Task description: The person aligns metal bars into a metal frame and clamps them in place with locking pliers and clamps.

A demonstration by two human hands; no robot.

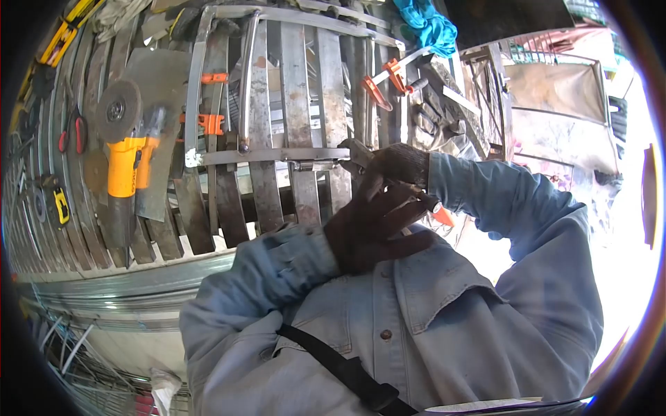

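Observation:
My right hand [401,165], dark gloved, closes around a metal tool that looks like locking pliers [356,155]. Its jaws sit at the right end of a flat metal bar [270,155], the near side of a metal frame [196,90]. My left hand [374,225] crosses below with its fingers spread, overlapping the tool's handles and partly hiding them. Just right of my left fingertips, an orange-handled thing [442,215] shows. Under the bar's right part lies a short metal piece like a hinge [316,166].
Slatted metal bench [295,90] spans the view. An angle grinder [125,163] lies left on a metal sheet [156,76], near red-handled scissors [73,132] and a yellow tape measure [62,206]. Orange clamps [210,125] sit by the frame; another orange clamp [394,75] and blue cloth [430,28] lie behind.

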